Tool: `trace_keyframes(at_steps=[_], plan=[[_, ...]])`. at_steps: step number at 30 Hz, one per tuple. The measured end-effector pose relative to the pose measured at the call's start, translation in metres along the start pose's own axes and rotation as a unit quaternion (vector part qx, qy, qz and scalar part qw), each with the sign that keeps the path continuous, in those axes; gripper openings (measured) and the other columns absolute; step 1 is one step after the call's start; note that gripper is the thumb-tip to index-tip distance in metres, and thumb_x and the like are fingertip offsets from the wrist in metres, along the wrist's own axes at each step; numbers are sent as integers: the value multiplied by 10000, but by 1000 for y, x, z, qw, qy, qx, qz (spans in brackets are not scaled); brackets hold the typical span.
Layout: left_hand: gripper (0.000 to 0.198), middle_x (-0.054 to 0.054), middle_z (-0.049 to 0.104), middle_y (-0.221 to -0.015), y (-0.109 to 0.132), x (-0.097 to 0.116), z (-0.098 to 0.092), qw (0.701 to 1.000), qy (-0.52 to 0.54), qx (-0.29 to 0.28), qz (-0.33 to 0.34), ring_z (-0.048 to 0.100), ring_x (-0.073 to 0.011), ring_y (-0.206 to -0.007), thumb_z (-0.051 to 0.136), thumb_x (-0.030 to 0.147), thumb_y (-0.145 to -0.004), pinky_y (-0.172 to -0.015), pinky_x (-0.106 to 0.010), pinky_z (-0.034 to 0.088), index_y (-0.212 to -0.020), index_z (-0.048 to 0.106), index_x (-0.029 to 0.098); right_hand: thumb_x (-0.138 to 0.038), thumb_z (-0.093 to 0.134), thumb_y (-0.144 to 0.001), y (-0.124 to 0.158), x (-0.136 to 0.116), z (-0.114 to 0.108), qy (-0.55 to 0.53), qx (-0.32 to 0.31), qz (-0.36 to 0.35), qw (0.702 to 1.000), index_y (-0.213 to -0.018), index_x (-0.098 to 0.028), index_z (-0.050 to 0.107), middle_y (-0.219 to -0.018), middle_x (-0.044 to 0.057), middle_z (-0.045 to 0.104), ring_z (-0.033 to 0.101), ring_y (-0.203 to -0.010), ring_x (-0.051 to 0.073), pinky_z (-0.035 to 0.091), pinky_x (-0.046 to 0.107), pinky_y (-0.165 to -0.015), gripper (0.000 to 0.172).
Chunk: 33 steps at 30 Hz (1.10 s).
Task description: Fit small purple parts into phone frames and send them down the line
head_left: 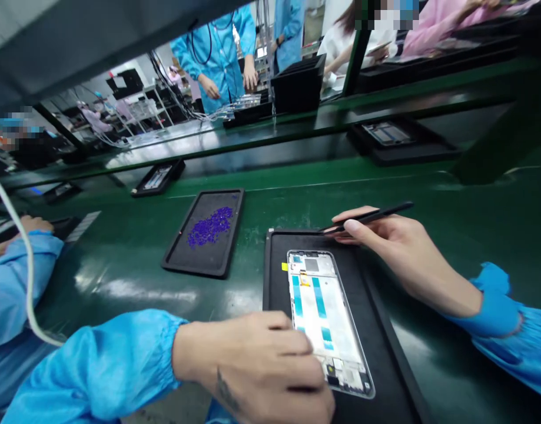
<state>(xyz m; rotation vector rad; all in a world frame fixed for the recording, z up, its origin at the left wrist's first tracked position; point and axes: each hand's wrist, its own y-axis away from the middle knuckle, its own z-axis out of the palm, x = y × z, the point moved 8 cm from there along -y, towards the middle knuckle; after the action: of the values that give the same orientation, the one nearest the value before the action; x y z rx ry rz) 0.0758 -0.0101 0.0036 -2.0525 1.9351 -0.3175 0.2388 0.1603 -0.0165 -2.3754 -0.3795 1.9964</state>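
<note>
Green and glossy, the table [341, 194] runs across the whole view like a conveyor line, with more stations behind it. At 12 o'clock, people in blue coats [217, 53] stand beside a stack of black trays [299, 82].

Right in front lies a black tray [276, 277] carrying a phone frame [323, 312], its open back facing up. The frame has white and blue strips inside and runs lengthwise from 12 to 6 o'clock. A small yellow tag [285, 266] sits just off its far-left corner.

The left hand [261, 365] comes in from 7 o'clock, knuckles up and fingers loosely curled. Its fingertips lie on the frame's near-left edge; whether they pinch the frame or only rest on it cannot be told.

The right hand [394, 247] reaches in from 3 o'clock and hovers over the tray's far-right corner. Thumb and fingers are closed on a slim black tool [376, 215], which lies nearly level, its tip toward 9 o'clock, above the tray's far rim and clear of the frame.

At 10 o'clock from the frame, apart from the first tray, a second tray [177, 259] holds a scatter of small purple pieces [211, 225]. At 9 o'clock, a neighbour's blue sleeve [14, 277] rests on the table, crossed by a white cable [29, 282].
</note>
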Motion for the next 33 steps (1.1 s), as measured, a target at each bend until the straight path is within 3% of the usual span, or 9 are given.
trace_keyframes(at_steps=[4,7,9,12,16,20,24,30,33], plan=[[120,23,442,-721,6,16,15,995,-8,-96,-7,424,-126,-651,607,262,-944,-524,-317,319,-983,625,150,-561,743,-833,3,-7,-22,-9,41,-8,999,-939,-153,736,-978,114,753,746,-885,248,636,347,-844,422],[186,32,427,-690,8,11,21,994,-38,-91,-47,420,-130,-624,529,304,-994,-495,-320,281,-864,523,171,-586,752,-805,9,-12,-37,-10,72,-11,997,-964,-159,727,-934,118,759,748,-875,261,641,367,-839,456],[228,30,460,-691,9,-4,25,990,-56,-101,-75,446,-137,-630,496,338,-1011,-484,-317,277,-847,471,182,-624,757,-774,13,-13,-47,6,91,-12,996,-966,-173,733,-934,115,764,749,-880,274,638,389,-849,491],[203,6,553,-771,13,-46,33,974,-89,-169,-123,529,-160,-723,442,339,-1041,-520,-303,342,-911,468,186,-677,737,-755,21,-15,-61,42,112,-23,993,-950,-203,754,-932,103,773,750,-886,291,626,411,-879,513],[236,-62,626,-955,18,-127,33,930,-122,-275,-211,597,-189,-883,367,352,-1072,-634,-294,457,-1010,509,175,-697,700,-776,33,-24,-70,89,114,-62,988,-914,-247,786,-920,81,779,753,-886,302,634,402,-826,478],[271,-135,647,-1074,12,-206,20,906,-163,-282,-270,618,-211,-982,358,327,-1075,-718,-294,509,-1112,537,127,-648,677,-833,45,-35,-63,112,84,-113,984,-883,-267,796,-923,64,779,751,-863,286,639,394,-791,401],[259,-114,643,-1162,14,-273,15,886,-188,-280,-317,634,-202,-1037,436,280,-1055,-846,-346,557,-1211,560,114,-586,647,-900,57,-37,-50,115,44,-157,980,-904,-285,795,-911,44,776,752,-823,248,640,368,-784,335],[331,-93,640,-1190,23,-333,11,873,-193,-284,-345,649,-201,-1044,593,344,-995,-905,-409,578,-1256,593,141,-496,632,-953,75,-36,-36,129,-11,-157,979,-966,-318,795,-985,-1,774,750,-891,205,628,282,-805,242],[299,-83,650,-1137,6,-347,11,877,-189,-279,-341,651,-193,-1009,613,349,-982,-884,-398,579,-1189,620,133,-437,605,-979,83,-40,-30,139,-22,-155,978,-967,-304,792,-988,-14,777,753,-890,184,624,240,-801,229]])
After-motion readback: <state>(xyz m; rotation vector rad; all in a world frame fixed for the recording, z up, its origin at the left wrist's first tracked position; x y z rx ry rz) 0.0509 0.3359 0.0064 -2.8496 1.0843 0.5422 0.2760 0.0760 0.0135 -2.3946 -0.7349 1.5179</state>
